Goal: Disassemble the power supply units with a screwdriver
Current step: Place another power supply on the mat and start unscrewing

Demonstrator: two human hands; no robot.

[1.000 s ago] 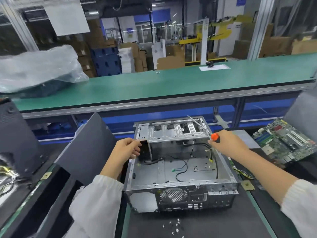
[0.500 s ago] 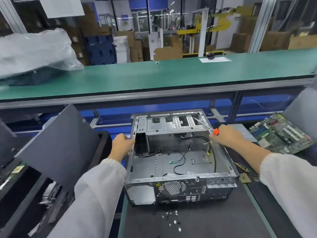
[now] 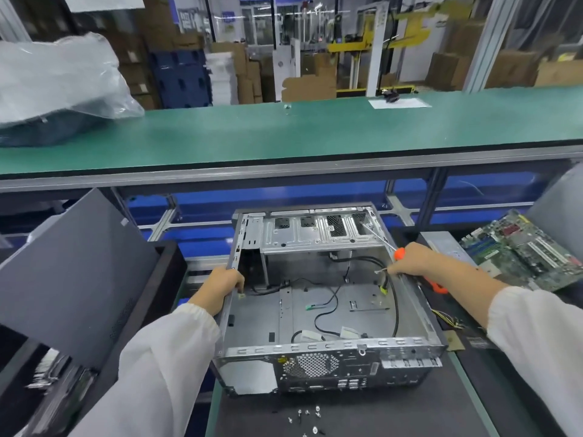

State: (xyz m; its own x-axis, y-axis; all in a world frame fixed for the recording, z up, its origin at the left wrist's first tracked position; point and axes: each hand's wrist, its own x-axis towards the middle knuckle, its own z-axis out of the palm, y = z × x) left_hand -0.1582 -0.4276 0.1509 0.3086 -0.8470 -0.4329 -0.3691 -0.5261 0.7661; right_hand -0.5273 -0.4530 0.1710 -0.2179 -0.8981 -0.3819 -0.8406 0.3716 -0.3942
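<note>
Gripping the stripped computer case (image 3: 315, 313) by its two side walls on the dark mat, my left hand (image 3: 220, 287) curls over one rim, my right hand (image 3: 413, 260) pinches an orange screwdriver (image 3: 399, 253) against the other; rigid, sharp-edged, probably light.

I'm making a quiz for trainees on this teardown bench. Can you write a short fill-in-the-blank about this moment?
1. The right hand holds a screwdriver with an ____ handle.
2. The left hand grips the ____ wall of the computer case.
3. Loose ____ lie on the mat in front of the case.
4. A green ____ lies right of the case.

Missing: orange; left; screws; motherboard
</note>
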